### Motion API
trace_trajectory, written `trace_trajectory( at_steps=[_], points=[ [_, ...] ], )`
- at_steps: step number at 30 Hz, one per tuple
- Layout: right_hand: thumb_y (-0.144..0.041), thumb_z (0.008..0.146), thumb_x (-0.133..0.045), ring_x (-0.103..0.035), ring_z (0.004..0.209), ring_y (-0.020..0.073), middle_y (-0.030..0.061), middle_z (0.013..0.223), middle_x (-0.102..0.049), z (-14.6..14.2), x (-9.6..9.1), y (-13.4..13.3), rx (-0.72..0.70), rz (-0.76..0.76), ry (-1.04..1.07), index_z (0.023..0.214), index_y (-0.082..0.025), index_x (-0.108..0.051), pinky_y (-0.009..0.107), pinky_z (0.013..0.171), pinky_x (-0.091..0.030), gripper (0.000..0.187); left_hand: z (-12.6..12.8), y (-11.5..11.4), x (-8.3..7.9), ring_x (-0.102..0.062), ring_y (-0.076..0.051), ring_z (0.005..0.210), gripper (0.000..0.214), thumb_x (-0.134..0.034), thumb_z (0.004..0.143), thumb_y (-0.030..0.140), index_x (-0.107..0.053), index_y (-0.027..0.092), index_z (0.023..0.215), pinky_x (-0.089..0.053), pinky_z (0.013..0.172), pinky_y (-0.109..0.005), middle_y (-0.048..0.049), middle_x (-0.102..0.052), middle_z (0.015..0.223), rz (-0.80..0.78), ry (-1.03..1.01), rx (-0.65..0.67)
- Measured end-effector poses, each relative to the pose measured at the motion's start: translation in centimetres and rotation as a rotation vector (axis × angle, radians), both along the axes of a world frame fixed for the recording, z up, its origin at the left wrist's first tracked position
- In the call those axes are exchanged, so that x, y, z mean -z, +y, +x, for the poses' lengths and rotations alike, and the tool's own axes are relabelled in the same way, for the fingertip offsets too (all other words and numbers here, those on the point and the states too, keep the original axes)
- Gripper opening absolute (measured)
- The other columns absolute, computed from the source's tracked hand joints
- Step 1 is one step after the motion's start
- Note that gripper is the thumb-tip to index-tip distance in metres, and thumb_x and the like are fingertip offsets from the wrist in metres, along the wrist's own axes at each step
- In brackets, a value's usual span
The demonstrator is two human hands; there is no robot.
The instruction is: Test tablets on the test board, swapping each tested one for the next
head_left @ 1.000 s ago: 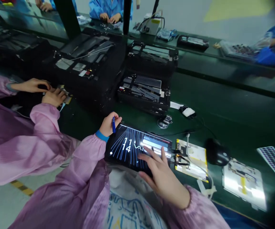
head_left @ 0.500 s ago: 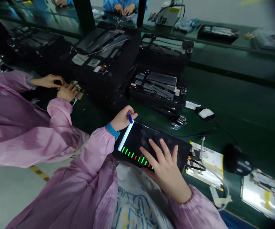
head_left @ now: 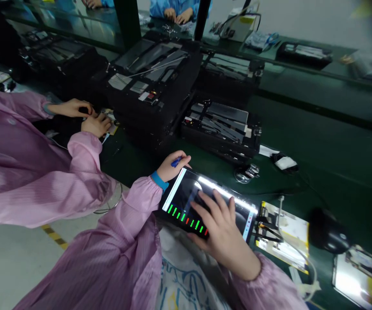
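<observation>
A lit display panel [head_left: 186,193] with a dark picture, a pale strip at its left end and green and red marks along its near edge lies in front of me, tilted. My left hand [head_left: 172,167], with a blue band at the wrist, is closed around a blue pen [head_left: 176,162] at the panel's far left corner. Over the panel's right half, my right hand [head_left: 224,232] is open with fingers spread; whether the fingertips touch the glass I cannot tell. Beside the panel's right end lies a circuit board assembly [head_left: 289,232] with dark cables and a white cable.
At my left, a co-worker's hands [head_left: 95,122] work on a small board. Stacks of black trays [head_left: 160,103] holding panels stand ahead, with a smaller stack [head_left: 221,129] nearer. A black rounded device [head_left: 329,232] and a metal-backed part [head_left: 356,275] lie at right.
The panel has tilted, and a bright reflection now crosses its far edge. In my left hand the pen has turned from steep to nearly level. My right hand has shifted slightly over the glass.
</observation>
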State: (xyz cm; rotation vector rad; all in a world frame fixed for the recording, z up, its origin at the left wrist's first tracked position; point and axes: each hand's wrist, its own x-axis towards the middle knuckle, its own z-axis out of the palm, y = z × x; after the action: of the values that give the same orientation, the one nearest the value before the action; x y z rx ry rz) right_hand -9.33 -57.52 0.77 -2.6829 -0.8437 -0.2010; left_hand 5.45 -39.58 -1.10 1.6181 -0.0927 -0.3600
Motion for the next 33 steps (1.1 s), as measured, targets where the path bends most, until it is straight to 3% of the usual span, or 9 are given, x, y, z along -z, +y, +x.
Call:
trace_trajectory(
  at_steps=[3,6,10,13,17,20,25,30,33],
  points=[
    [-0.04,0.092,-0.047,-0.019,0.135,0.037,0.0148,0.139,-0.037,3.0,-1.1,-0.9,0.089,0.049,-0.053,0.127,-0.014,-0.05,0.066,0.107,-0.014,0.043,0.0,0.2,0.1,-0.057,-0.01,0.053,0.031,-0.059,0.079,0.045,-0.047,0.018,0.07,-0.041,0.056,-0.022,0.0,-0.067,0.063,-0.051,0.051,-0.023],
    [-0.036,0.094,-0.047,-0.023,0.133,0.036,0.0138,0.135,-0.042,7.0,-1.8,-0.6,0.166,0.004,-0.073,0.123,-0.016,-0.054,0.067,0.106,-0.017,0.036,0.1,0.3,0.5,-0.058,-0.011,0.053,0.033,-0.061,0.077,0.047,-0.046,0.018,0.071,-0.042,0.056,-0.022,0.0008,-0.065,0.06,-0.181,0.103,-0.05],
    [-0.026,0.092,-0.054,-0.03,0.129,0.0341,0.0098,0.126,-0.05,11.3,-2.0,1.7,0.129,-0.036,-0.047,0.111,-0.02,-0.063,0.066,0.105,-0.02,0.022,0.3,0.1,1.1,-0.06,-0.012,0.057,0.037,-0.067,0.069,0.047,-0.045,0.018,0.073,-0.043,0.057,-0.024,0.0037,-0.058,0.058,-0.372,0.228,-0.128],
    [-0.02,0.088,-0.06,-0.036,0.125,0.0323,0.0061,0.118,-0.055,12.5,-2.1,3.5,0.093,-0.015,-0.01,0.095,-0.022,-0.067,0.063,0.105,-0.022,0.01,0.4,-0.1,1.3,-0.056,-0.01,0.057,0.038,-0.072,0.064,0.042,-0.042,0.018,0.07,-0.041,0.055,-0.022,0.0058,-0.05,0.058,-0.448,0.234,-0.2],
    [-0.013,0.085,-0.064,-0.045,0.113,0.0284,0.0061,0.107,-0.059,12.6,-2.2,4.4,0.124,0.03,0.039,0.09,-0.019,-0.065,0.052,0.101,-0.033,0.008,0.4,-0.1,1.3,-0.054,-0.009,0.061,0.035,-0.072,0.065,0.04,-0.045,0.017,0.067,-0.041,0.059,-0.022,0.005,-0.049,0.061,-0.479,0.192,-0.18],
    [-0.014,0.084,-0.067,-0.049,0.102,0.0272,0.0065,0.104,-0.059,12.7,-2.3,4.4,0.135,0.04,0.079,0.093,-0.019,-0.065,0.046,0.088,-0.042,0.01,0.4,-0.2,1.0,-0.054,-0.009,0.062,0.035,-0.072,0.065,0.038,-0.044,0.016,0.066,-0.041,0.061,-0.022,0.0052,-0.049,0.061,-0.49,0.183,-0.179],
    [-0.01,0.079,-0.073,-0.05,0.093,0.0259,0.0052,0.095,-0.059,12.8,-2.6,3.9,0.118,0.14,0.085,0.078,-0.018,-0.063,0.041,0.079,-0.042,0.013,0.2,-0.1,0.4,-0.05,-0.008,0.054,0.035,-0.072,0.063,0.036,-0.042,0.016,0.063,-0.036,0.053,-0.02,0.0058,-0.048,0.056,-0.47,0.227,-0.155],
    [-0.007,0.086,-0.062,-0.054,0.084,0.0213,0.0039,0.089,-0.059,10.1,-3.8,1.2,-0.106,0.406,0.259,0.081,-0.018,-0.057,0.036,0.077,-0.045,0.013,0.1,0.0,0.2,-0.058,-0.012,0.058,0.037,-0.071,0.063,0.033,-0.038,0.017,0.063,-0.041,0.057,-0.022,0.0027,-0.058,0.057,-0.409,0.255,-0.07],
    [-0.016,0.094,-0.054,-0.057,0.081,0.0194,0.0037,0.087,-0.06,7.2,-4.5,-1.9,-0.089,0.549,0.365,0.087,-0.019,-0.057,0.032,0.07,-0.047,0.008,0.0,0.0,0.2,-0.061,-0.014,0.059,0.039,-0.071,0.064,0.032,-0.035,0.018,0.065,-0.043,0.056,-0.023,-0.0004,-0.064,0.062,-0.381,0.256,-0.043]
  ],
)
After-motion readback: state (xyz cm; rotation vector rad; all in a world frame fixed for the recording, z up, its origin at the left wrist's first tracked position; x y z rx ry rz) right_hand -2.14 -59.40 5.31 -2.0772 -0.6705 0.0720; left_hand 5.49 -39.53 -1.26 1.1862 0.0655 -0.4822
